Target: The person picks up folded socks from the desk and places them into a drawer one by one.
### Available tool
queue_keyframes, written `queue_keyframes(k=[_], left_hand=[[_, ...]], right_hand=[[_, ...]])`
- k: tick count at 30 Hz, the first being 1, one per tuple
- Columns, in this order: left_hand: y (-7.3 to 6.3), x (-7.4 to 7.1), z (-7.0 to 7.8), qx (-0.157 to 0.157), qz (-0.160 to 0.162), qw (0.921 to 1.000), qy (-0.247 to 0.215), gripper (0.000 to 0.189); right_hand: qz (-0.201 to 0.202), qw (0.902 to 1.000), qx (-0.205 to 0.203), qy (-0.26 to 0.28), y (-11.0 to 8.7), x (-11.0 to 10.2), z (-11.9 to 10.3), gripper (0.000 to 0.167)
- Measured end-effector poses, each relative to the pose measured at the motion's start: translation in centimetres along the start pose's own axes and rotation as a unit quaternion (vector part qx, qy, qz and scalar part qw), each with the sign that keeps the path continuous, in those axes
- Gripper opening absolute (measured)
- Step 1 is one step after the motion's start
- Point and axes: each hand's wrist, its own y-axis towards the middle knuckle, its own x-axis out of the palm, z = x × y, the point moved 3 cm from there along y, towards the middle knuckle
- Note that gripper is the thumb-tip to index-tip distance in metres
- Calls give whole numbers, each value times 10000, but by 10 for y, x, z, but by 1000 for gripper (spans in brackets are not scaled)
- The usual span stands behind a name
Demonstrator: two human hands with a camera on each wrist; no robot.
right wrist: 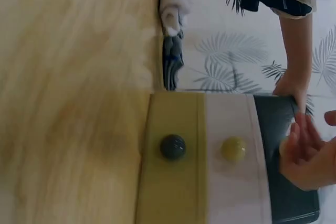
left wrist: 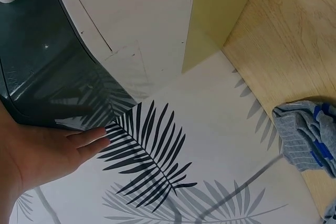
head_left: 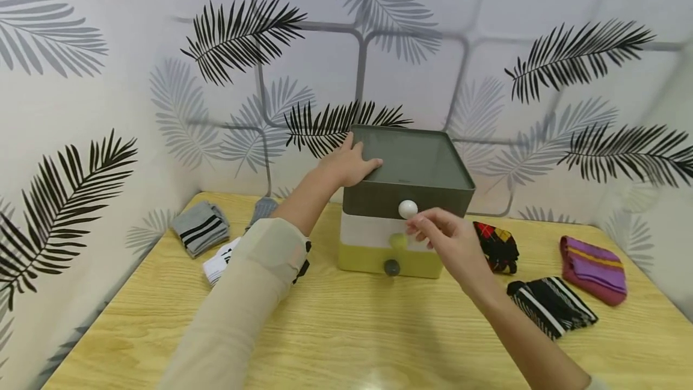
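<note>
A small chest of three stacked drawers stands on the table: a dark grey top drawer [head_left: 373, 201], a white middle drawer [head_left: 363, 230] and a yellow-green bottom drawer [head_left: 360, 259]. My left hand [head_left: 346, 166] rests on the left edge of the chest's grey top, fingers extended. My right hand [head_left: 452, 242] is in front of the top drawer, fingertips right beside its round white knob [head_left: 408, 209]. In the right wrist view, that hand's [right wrist: 310, 156] thumb stands apart from the fingers, which partly cover the knob. Below are a yellow knob [right wrist: 233, 149] and a dark knob [right wrist: 173, 147].
Left on the table [head_left: 346, 336] lie grey striped socks [head_left: 201, 229], white socks [head_left: 218, 262] and blue-grey socks [head_left: 263, 209]. Right of the chest are red-and-black patterned socks [head_left: 495, 247], black-and-white striped socks [head_left: 553, 306] and purple socks [head_left: 594, 266]. A leaf-patterned wall stands behind.
</note>
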Motion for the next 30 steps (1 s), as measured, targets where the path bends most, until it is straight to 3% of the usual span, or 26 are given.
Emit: queue_keyframes(k=[1,2,3,5,8,10,12,13,15,18,24,30], left_hand=[[0,0,0,-22,29,10000,-8,71],[0,0,-1,-48,39,10000,-19,71],[0,0,-1,-69,41,10000,-38,71],[1,0,-2,-96,30,9999,-68,71],[2,0,-3,-101,13,9999,-88,72],[2,0,-4,-84,9,10000,-49,72],[3,1,-4,-98,12,10000,-13,72],[3,1,-4,-104,3,9999,-3,72],[3,2,-4,-116,-32,9999,24,72],[2,2,-3,-115,-63,9999,11,72],[1,1,-2,-87,-36,10000,27,72],[1,-1,-1,-41,-47,10000,41,72]], right_hand=[[-437,9949,708,562,-1,6,5,35],[-866,9807,1346,1126,-1,10,10,43],[-1274,9602,1847,1667,0,14,14,51],[-1817,9070,2624,2745,4,19,21,61],[-2045,8161,3178,4373,13,20,26,67],[-2037,7648,3385,5090,20,20,28,66],[-2004,7320,3489,5498,26,21,29,62],[-2006,7216,3519,5614,28,21,30,59],[-1980,7080,3585,5754,31,23,32,52],[-1879,7036,3595,5834,33,24,34,47],[-1820,7157,3525,5748,32,23,34,45],[-1986,7162,3453,5730,25,21,29,46]])
